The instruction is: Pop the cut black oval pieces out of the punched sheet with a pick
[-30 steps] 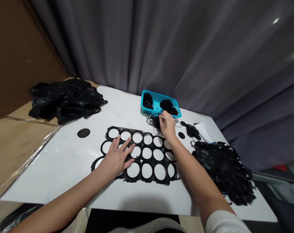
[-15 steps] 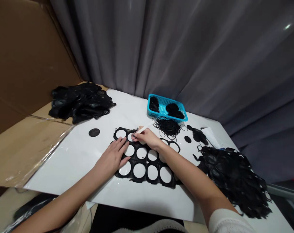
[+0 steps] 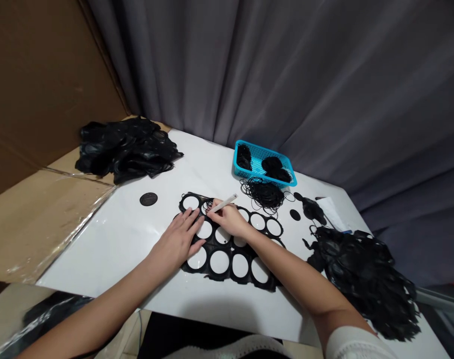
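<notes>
A black rubber sheet (image 3: 230,250) with rows of round holes lies flat on the white table (image 3: 111,244). My left hand (image 3: 177,235) rests on its left part, fingers spread and pressing down. In my right hand (image 3: 227,218) is a slim white stick-like tool (image 3: 224,203), pinched between the fingers and slanting up to the right. Its lower end is at a hole in the top row, where thin black rings seem bunched by my fingertips; the exact contact is hidden. Just beyond lies a loose heap of thin black rings (image 3: 265,193).
A blue basket (image 3: 262,178) holding bundles of black rings stands at the back. Black rubber scraps are piled at left (image 3: 125,149) and right (image 3: 365,279). Black discs (image 3: 148,199) lie nearby. A cardboard box (image 3: 43,89) borders the left; a grey curtain (image 3: 287,75) hangs behind.
My right hand has turned slightly, and the white tool now points more steeply up. My left hand stays on the sheet. The whole view has shifted a little.
</notes>
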`<state>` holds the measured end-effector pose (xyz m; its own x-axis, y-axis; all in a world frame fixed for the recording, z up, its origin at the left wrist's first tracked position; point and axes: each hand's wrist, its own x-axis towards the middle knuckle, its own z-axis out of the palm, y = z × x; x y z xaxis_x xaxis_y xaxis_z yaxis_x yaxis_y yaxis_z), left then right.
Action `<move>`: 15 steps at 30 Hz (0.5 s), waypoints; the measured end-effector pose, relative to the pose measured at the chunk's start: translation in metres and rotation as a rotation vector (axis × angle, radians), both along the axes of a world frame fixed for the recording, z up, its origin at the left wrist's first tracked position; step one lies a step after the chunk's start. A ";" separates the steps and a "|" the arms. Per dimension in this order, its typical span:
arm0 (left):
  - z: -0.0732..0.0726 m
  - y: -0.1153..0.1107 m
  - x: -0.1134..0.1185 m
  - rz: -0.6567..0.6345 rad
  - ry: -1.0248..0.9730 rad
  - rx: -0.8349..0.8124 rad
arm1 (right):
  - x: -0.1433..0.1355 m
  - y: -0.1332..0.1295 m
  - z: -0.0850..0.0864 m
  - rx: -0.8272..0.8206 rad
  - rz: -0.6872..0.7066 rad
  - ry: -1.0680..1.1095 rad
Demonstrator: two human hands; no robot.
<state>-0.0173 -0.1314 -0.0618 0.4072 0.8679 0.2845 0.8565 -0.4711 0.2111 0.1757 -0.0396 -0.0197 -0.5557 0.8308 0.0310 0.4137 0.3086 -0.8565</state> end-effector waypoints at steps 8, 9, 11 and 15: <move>0.004 -0.001 0.001 0.003 0.012 0.000 | 0.001 -0.001 -0.004 -0.032 -0.029 0.029; 0.004 -0.001 0.001 0.002 0.008 -0.004 | 0.001 -0.001 -0.003 -0.046 -0.037 0.029; 0.003 -0.001 0.001 -0.001 -0.003 -0.011 | 0.001 -0.001 -0.002 -0.047 -0.043 0.024; 0.003 0.000 0.000 0.002 -0.001 -0.019 | 0.000 0.001 -0.001 -0.032 -0.045 0.017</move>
